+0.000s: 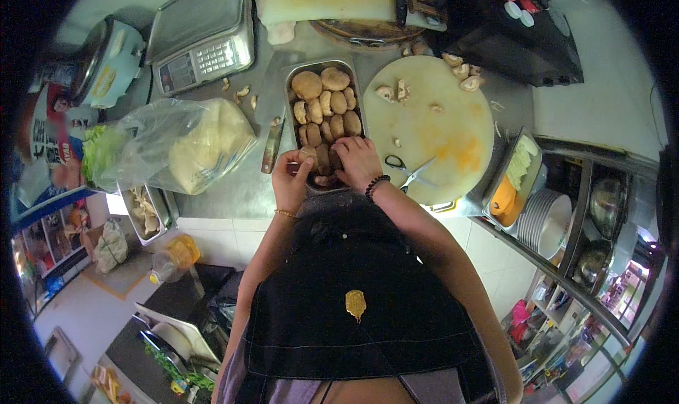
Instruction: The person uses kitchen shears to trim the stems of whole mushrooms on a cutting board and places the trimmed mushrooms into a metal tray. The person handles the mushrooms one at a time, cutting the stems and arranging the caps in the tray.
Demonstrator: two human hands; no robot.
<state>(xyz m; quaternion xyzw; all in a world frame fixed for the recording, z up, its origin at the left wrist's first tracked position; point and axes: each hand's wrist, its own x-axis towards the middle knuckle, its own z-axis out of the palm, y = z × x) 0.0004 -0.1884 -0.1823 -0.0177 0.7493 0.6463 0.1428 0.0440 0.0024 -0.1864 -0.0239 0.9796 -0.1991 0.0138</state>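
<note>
A rectangular metal tray (319, 64) lies in front of me, packed with rows of brown-capped mushrooms (338, 102), some showing pale cut sides. At its near left corner, my left hand (292, 171) pinches a mushroom piece (307, 152) between thumb and fingers. Across from it, my right hand (360, 162) has its fingers and thumb around a dark mushroom (335, 160) in the near part of the tray. My fingers partly hide the mushrooms there. Just left of the tray rests a cleaver (272, 148) with a wooden handle.
Right of the tray, a round cutting board (424, 117) carries mushroom bits and open scissors (416, 175). A clear plastic bag (212, 144) and a digital scale (204, 54) are at left. A vegetable tray (512, 178) sits at the right edge, by stacked plates (543, 221).
</note>
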